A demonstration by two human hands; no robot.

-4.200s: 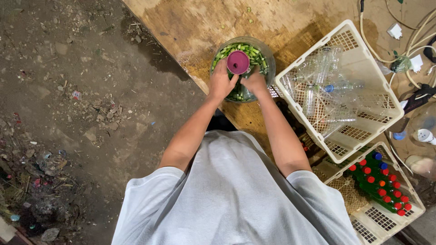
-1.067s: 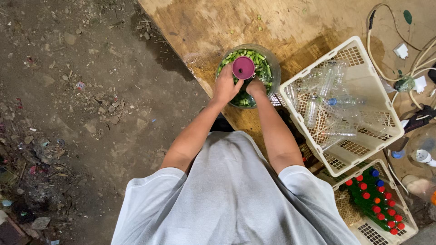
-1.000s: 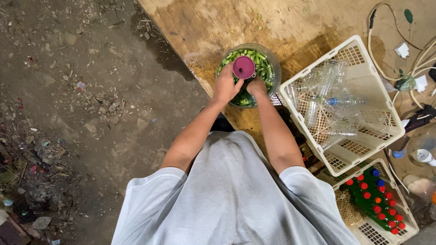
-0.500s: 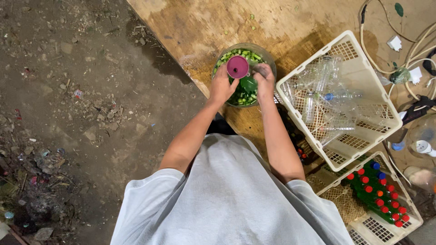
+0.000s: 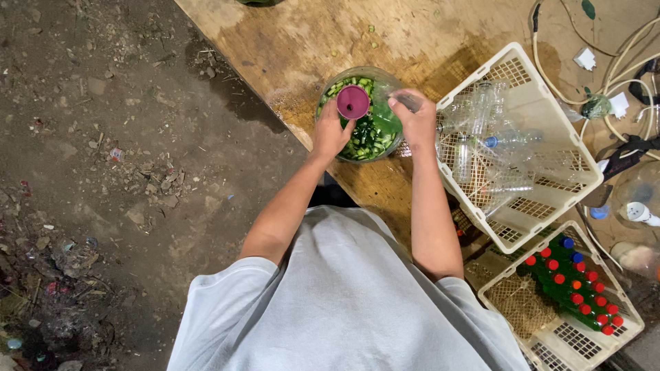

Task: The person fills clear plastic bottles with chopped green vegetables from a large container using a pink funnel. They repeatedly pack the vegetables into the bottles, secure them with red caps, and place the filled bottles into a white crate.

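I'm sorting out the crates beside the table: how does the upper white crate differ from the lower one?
The upper crate holds clear, empty-looking plastic bottles lying jumbled; the lower crate holds green bottles with mostly red caps, packed side by side. The upper crate is loosely filled across its floor, while the lower crate's bottles fill only one side, leaving bare mesh. The upper crate lies right beside the right hand; the lower crate sits farther off. Both are white, perforated plastic crates set askew.

A: What sort of place is shown?

B: A rough, informal workshop. A stained plywood bench (image 5: 426, 34) stands over a dirt floor (image 5: 103, 137) strewn with debris.

A: Further evidence?

B: White plastic crates: one crate of empty clear bottles (image 5: 502, 148), one crate of filled green bottles (image 5: 574, 288); loose cables (image 5: 619, 62) lie across the bench.
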